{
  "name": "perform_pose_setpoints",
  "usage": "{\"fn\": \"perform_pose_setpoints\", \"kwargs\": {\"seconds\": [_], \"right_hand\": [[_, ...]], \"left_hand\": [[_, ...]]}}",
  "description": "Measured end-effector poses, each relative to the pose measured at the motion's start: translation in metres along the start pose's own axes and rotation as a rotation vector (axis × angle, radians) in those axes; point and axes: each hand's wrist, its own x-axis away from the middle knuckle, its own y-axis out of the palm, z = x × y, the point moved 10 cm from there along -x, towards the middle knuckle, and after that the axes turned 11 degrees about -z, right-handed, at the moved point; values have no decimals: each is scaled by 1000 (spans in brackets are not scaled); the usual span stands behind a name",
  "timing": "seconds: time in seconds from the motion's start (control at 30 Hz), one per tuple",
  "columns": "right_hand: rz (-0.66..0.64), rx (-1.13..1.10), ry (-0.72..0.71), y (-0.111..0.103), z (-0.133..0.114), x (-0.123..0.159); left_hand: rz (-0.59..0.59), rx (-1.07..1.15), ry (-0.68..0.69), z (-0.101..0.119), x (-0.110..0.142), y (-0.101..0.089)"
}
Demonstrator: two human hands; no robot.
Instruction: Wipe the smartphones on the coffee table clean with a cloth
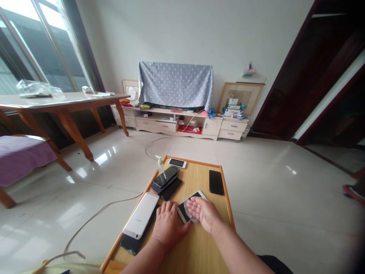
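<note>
Right forearm was stretched over wooden board. Left hand was placed flat against white-framed smartphone; right hand, just apart, was laid open on translucent wipe covering phone screen.

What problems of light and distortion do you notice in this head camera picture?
In the head view, the window is overexposed, the glossy floor tiles show bright glare, wide-angle distortion tilts the dark door frame, and the far right edge falls into shadow.
</note>
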Motion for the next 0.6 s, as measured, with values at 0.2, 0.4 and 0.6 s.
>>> {"fn": "perform_pose_setpoints", "kwargs": {"seconds": [0.2,0.4,0.6], "right_hand": [[42,-52,-171,-9,-35,-13],[-85,-91,-79,10,6,4],[38,-157,-289,-23,-52,-15]], "left_hand": [[10,-13,1,2,0,1],[13,-9,2,3,-1,1],[5,-9,-7,6,-1,-1]]}}
